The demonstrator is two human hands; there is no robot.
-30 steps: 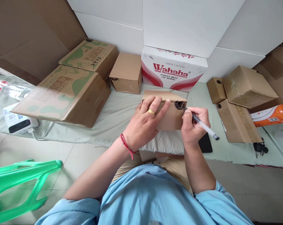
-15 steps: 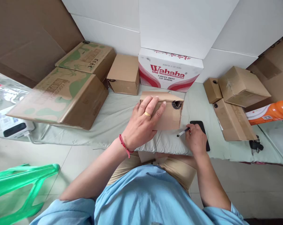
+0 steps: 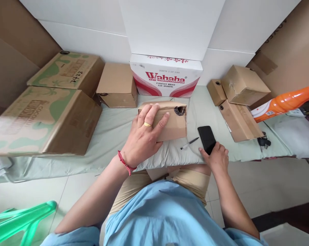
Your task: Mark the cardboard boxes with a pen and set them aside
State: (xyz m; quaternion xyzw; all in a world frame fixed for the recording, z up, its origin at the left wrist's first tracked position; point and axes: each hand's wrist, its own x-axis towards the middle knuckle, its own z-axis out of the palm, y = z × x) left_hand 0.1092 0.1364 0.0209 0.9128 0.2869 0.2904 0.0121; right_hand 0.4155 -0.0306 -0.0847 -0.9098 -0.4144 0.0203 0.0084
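My left hand (image 3: 144,136) lies across the left part of a small cardboard box (image 3: 176,126), its fingers bent over the top and its thumb mostly hidden near the front. A dark-edged hole (image 3: 179,110) shows at the box's upper right corner. My right hand (image 3: 217,159) holds the lower end of a black smartphone (image 3: 207,138), thumb on the left edge and fingers on the right. The phone lies on the cloth-covered surface (image 3: 170,155). Between box and phone, a pen (image 3: 189,143) rests on the cloth, apart from both hands.
A white Wahaha carton (image 3: 167,78) and a plain box (image 3: 118,85) stand behind. Large coconut cartons (image 3: 72,119) are at left. On the right are stacked boxes (image 3: 240,119), an orange bottle (image 3: 285,102) and keys (image 3: 264,140). A green stool (image 3: 23,222) stands on the floor.
My right hand has let go of the pen, which now lies on the cloth, and has taken hold of the smartphone. My left hand stays on the box. The view has shifted.
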